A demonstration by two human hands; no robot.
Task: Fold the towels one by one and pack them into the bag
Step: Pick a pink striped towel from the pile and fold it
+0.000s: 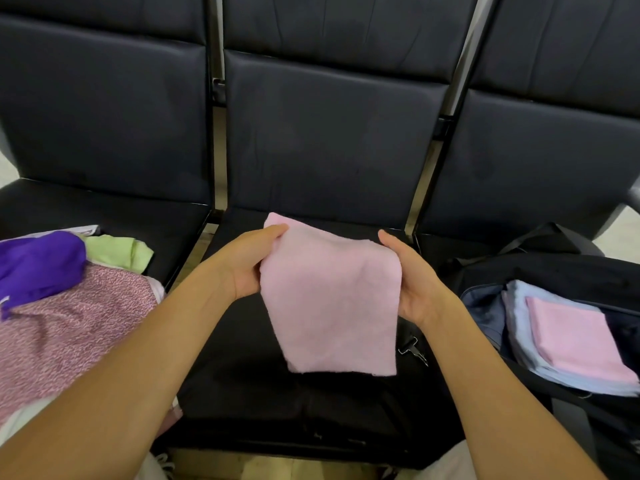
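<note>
I hold a pale pink towel point(330, 303) up over the middle black seat. My left hand point(247, 263) grips its upper left edge and my right hand point(414, 278) grips its right edge, so the cloth hangs down between them. At the right an open dark bag point(540, 268) sits on the seat. Inside it lies a folded pink towel point(575, 336) on top of folded light blue towels point(526, 341). On the left seat lies a heap of unfolded cloths: a purple one point(38, 261), a light green one point(119, 252) and a pink patterned one point(72, 327).
Three black padded seats point(332, 143) with metal dividers run across the view. A metal clasp point(412, 351) on a strap lies on the middle seat, below my right hand. Pale floor point(620, 233) shows at the far right and a strip of it under the front edge.
</note>
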